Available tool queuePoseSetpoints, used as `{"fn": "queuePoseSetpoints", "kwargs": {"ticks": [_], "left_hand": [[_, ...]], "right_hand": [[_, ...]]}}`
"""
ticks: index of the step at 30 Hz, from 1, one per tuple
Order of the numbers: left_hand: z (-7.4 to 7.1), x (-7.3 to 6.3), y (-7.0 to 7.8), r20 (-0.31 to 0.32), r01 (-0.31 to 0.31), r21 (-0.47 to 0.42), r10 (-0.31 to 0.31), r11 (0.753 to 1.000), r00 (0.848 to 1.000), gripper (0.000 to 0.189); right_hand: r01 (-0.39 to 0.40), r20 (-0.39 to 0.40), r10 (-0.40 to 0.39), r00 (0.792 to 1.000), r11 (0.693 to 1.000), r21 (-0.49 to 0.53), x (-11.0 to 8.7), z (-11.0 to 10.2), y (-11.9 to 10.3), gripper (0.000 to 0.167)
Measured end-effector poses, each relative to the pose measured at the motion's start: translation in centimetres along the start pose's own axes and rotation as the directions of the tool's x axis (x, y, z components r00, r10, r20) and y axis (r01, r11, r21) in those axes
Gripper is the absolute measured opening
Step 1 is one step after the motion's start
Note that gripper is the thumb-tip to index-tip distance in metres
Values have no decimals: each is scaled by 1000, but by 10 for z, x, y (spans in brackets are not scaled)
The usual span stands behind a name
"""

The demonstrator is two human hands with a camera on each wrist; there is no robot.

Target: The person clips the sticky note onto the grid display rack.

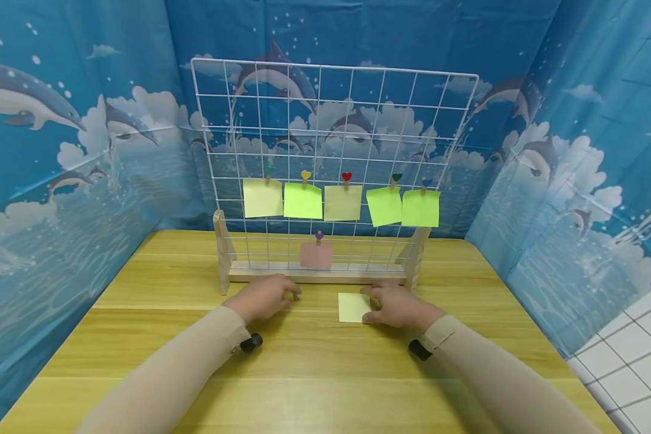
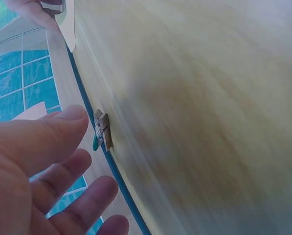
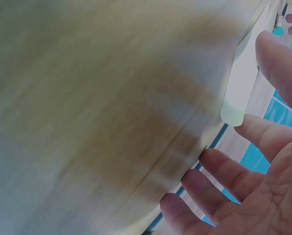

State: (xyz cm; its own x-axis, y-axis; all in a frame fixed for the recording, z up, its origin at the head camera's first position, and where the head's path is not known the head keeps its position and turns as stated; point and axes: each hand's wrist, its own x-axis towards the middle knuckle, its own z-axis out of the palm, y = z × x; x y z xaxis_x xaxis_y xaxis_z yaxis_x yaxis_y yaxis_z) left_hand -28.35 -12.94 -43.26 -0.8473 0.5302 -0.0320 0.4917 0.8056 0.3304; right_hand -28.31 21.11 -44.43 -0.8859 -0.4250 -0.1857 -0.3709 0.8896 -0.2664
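A pale yellow sticky note (image 1: 352,307) lies on the wooden table in front of the grid stand. My right hand (image 1: 396,306) is at its right edge, thumb and forefinger spread apart. In the right wrist view, the forefinger (image 3: 263,132) meets the end of the note (image 3: 241,83), and the other fingers are loosely bent near the tabletop. To the left, my left hand (image 1: 266,296) is beside a small wooden clothespin (image 2: 102,129) with a bit of green on it. The left thumb (image 2: 62,127) points at the clothespin, and a small gap seems to separate them.
Behind my hands stands a white wire grid (image 1: 352,138) on a wooden base (image 1: 314,276). Several yellow and green notes (image 1: 302,201) hang in a row from heart-topped clothespins. A pink note (image 1: 316,255) hangs lower. Dolphin-print curtains (image 1: 59,181) surround the table.
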Motion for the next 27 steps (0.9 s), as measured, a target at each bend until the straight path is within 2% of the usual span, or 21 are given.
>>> {"fn": "queuePoseSetpoints", "kwargs": {"ticks": [11,17,27], "left_hand": [[7,9,-4,20,-17,36,16,999,1000,27],[7,11,-4,29,0,55,-2,998,1000,24],[11,18,-4,4,16,80,-16,997,1000,20]], "right_hand": [[-35,10,35,999,999,11,-2,0,-4,75],[-30,0,30,1000,1000,5,-1,1,-3,73],[-13,-25,13,1000,1000,-20,0,1,-5,67]]}}
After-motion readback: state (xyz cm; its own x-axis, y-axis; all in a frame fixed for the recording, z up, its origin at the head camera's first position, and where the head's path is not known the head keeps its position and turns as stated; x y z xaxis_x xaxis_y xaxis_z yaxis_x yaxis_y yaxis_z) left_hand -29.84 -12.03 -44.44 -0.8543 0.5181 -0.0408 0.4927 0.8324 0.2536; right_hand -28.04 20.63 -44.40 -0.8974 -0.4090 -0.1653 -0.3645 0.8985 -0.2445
